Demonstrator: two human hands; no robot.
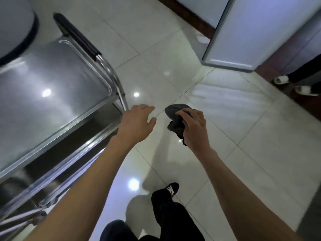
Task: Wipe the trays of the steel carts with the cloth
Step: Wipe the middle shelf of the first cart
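Observation:
A steel cart fills the left side, its shiny top tray (52, 87) bare and a lower tray (57, 153) showing under it. The cart's push handle (76, 35) has a black grip. My left hand (137, 122) hovers with fingers spread just right of the cart's corner post (121, 94), holding nothing. To its right, over the floor, my right hand (192, 126) grips a bunched dark grey cloth (175, 119) that hangs below the fingers.
Glossy white floor tiles (225, 127) stretch ahead. A white cabinet (243, 32) stands at the upper right. Another person's white shoes (295, 84) are at the right edge. A round grey object with a black rim (17, 28) overhangs the cart at top left. My own shoe (172, 188) steps forward.

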